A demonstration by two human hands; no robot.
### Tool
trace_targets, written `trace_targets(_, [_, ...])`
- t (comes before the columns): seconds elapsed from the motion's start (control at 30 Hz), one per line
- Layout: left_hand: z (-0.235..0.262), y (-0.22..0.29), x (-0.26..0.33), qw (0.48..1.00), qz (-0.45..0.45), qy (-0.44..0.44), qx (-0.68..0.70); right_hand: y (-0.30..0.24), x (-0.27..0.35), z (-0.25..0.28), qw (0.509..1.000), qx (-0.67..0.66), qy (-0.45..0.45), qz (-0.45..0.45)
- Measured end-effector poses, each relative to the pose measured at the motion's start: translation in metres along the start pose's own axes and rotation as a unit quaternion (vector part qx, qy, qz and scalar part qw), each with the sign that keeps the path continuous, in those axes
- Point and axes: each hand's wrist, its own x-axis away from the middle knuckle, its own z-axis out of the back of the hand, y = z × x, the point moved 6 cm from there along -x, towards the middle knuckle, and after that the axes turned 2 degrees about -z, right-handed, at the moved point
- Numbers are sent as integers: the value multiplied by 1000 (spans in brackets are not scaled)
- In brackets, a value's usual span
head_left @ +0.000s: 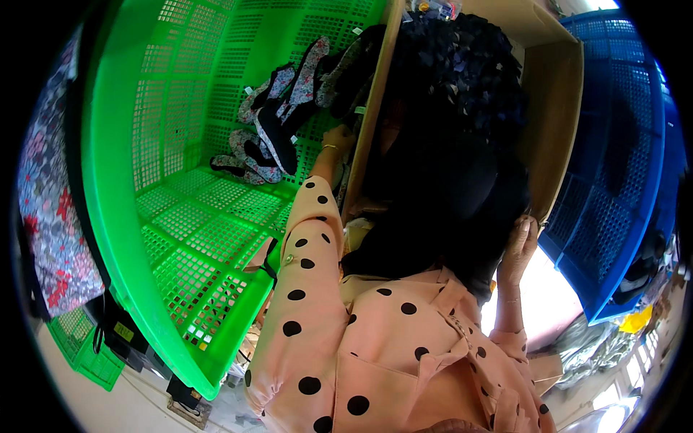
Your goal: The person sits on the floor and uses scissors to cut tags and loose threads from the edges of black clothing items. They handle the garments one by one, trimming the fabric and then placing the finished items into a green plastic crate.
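Cardboard box (556,108) gripped both sides, green crate (180,238) left (floral pieces inside), blue crate (613,180) right

Both arms in dotted pink sleeves reach up, left hand (338,138) raised higher with fingers curled, right hand (518,249) lower, fingers bent.

Left hand (338,137): I see only its back at the cardboard box (552,94) wall; fingers hidden, grip not readable.
Right hand (518,249): fingertips tucked behind the box's lower edge; I cannot tell what they hold.
Box inside: a dark fabric heap (447,144) fills it; single pieces too dark to separate.
Green crate (123,180): upper rim cut off by the frame.
Blue crate (621,159): right side lost at the fisheye rim.
Floral cloth (50,209): cut off at left.
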Motion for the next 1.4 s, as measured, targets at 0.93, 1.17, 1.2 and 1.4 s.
trace_targets(0.93, [68,244,423,797,-534,259,-114,-81,12,17,960,-4,-248,126])
trace_targets(1.17, [20,242,441,783,-609,104,-76,-1,49,45,922,-185,-339,-10])
trace_targets(1.2, [17,239,441,786,-613,66,-45,6,55,47,926,-173,-335,-14])
trace_targets(1.4, [55,282,401,830,-538,142,31,37,76,61,933,-167,-319,-20])
